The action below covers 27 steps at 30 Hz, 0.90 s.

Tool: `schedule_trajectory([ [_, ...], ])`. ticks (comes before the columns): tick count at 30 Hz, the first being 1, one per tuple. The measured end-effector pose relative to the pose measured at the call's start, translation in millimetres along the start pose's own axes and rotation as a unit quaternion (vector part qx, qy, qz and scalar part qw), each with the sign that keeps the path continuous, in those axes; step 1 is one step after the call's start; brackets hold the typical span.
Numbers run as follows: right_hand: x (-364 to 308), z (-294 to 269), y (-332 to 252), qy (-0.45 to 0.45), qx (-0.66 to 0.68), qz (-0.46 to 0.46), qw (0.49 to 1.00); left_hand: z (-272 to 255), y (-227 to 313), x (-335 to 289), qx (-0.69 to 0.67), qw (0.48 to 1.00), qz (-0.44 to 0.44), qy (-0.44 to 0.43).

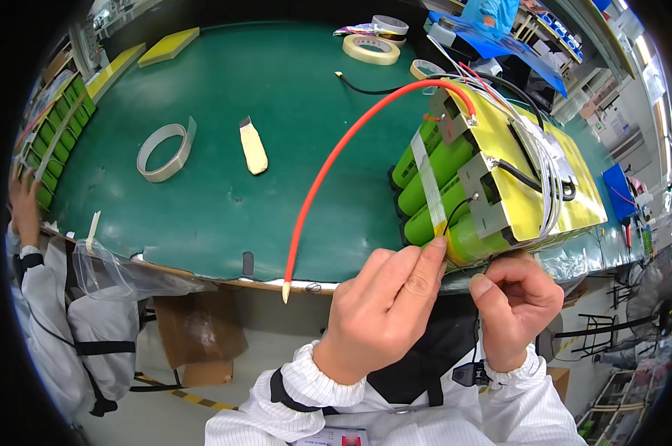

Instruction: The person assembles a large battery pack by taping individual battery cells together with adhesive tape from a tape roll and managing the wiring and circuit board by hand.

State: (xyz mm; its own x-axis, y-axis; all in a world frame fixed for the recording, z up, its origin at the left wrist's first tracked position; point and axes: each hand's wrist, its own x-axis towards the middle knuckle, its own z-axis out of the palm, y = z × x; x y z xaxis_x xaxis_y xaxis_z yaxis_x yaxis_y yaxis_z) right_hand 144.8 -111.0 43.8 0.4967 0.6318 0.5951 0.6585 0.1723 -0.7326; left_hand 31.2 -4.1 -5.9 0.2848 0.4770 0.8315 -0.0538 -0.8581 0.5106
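Note:
A battery pack point(525, 149) of green cylindrical cells point(433, 186) with yellow insulating sheets lies at the right of the bench. From a metal tab point(481, 201) on its near face, a thin black wire point(456, 210) runs down to the fingertips of my left hand point(388, 301). That hand is closed, its fingers pressed together on the wire beside a piece of yellow tape point(440, 229) on the lower cells. Just to the right, at the pack's bottom edge, my right hand point(518, 305) pinches the same wire. A thick red cable point(325, 163) arches out from the pack's top.
Mid-bench on the green mat point(202, 215) lie a tape roll point(163, 152) and a cutter wrapped in cream tape point(253, 147). More tape rolls point(371, 50) sit at the back. A co-worker's hand point(25, 208) touches another green-cell pack point(57, 134) at far left. Clear plastic point(120, 271) hangs off the front edge.

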Motion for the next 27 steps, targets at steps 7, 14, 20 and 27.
schedule_trajectory([
  [7, 4, 1, -4, -0.021, -0.217, -0.260, 0.941, 0, -11, -2, -0.013, 1.000, 0.009, 0.006],
  [14, 17, -5, 1, -0.087, -0.280, -0.305, 0.906, 3, -11, -8, -0.030, 0.999, 0.001, 0.021],
  [20, 11, -4, -3, -0.067, -0.214, -0.236, 0.946, -1, -13, -9, -0.046, 0.999, 0.015, 0.020],
  [27, 9, -3, -3, -0.064, -0.236, -0.231, 0.942, 2, -12, -11, -0.050, 0.999, 0.016, 0.011],
])
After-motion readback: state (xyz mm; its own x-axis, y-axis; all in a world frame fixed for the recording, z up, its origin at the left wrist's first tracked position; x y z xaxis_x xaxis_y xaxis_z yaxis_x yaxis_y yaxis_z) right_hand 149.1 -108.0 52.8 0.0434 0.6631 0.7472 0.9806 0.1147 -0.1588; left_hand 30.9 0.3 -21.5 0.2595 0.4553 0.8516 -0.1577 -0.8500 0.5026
